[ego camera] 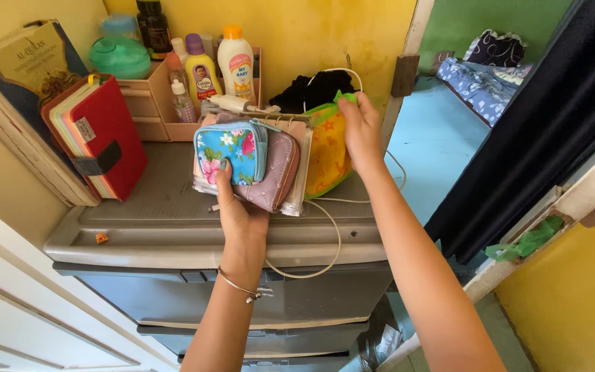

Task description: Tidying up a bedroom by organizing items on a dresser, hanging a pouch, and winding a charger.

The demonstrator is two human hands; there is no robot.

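Biggest worry first: grey plastic drawer unit (173,220), ribbed matte top, smooth rounded front lip; nothing at the edge to stop a slide, so anything nudged forward probably goes straight to the floor.

Leaning at the far left, a big old book (15,89) with worn edges, and a red notebook (101,134) with an elastic strap propped against it; both tilted, could topple onto the top if bumped.

Behind, a tan organiser box (153,103) crammed with glossy plastic bottles (218,69); tall and light, easy to knock over with a careless elbow.

Now the stack itself, mid-top, just in front of that box: spiral pad (296,148) at the bottom, mauve zip pouch (277,169) of soft faux leather over it, blue floral purse (232,148) of slick coated fabric on top. Left hand (239,207) pressed on the near edge, thumb on the purse, fingers underneath out of sight, so grasping the pile rather than released; slippery top layer, likely to skate off if tilted.

Right hand (361,131) pinched shut on the green rim of a yellow fabric pouch (326,155), floppy and hanging against the stack's right side; might drag the pad along if tugged.

Smallest hazard: thin white cable (332,241) looping off the front under the forearm; snag risk, could yank whatever sits at its hidden end.
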